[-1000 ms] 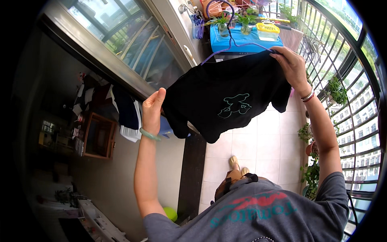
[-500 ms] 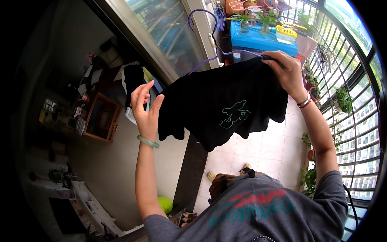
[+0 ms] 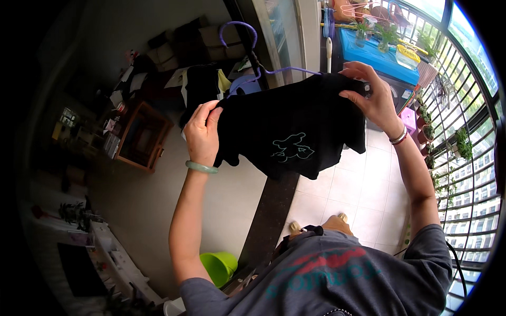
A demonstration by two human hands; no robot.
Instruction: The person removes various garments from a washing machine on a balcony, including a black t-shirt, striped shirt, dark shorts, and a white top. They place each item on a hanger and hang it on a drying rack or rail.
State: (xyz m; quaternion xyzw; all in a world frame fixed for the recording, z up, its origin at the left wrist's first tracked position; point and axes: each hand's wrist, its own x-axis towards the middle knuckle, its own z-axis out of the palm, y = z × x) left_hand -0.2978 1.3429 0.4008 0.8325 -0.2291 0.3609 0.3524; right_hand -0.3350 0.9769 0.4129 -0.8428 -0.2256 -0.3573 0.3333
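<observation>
A black T-shirt (image 3: 279,118) with a thin pale green line drawing hangs spread out in front of me on a purple hanger (image 3: 291,69). The hanger's hook rises above the collar, curving to the left. My left hand (image 3: 204,132), a green bangle at its wrist, is closed in a pinch on the shirt's left shoulder, close to the hanger's end. At the opposite shoulder, my right hand (image 3: 375,98) pinches the black cloth between thumb and fingers. The cloth covers most of the hanger's lower part. The shirt's hem hangs free above the floor.
A dark door sill (image 3: 269,210) crosses the floor under me, beside a sliding glass door (image 3: 282,37). Further right, a blue-topped chest (image 3: 369,52) bears plants in jars; a railing (image 3: 469,174) with potted plants runs alongside. A green bin (image 3: 219,267) and a wooden cabinet (image 3: 138,138) stand left.
My left hand, open and apart from the shirt before, now grips its left shoulder. Shirt and hanger have shifted left in view, over the darker room. My right hand still holds the other shoulder.
</observation>
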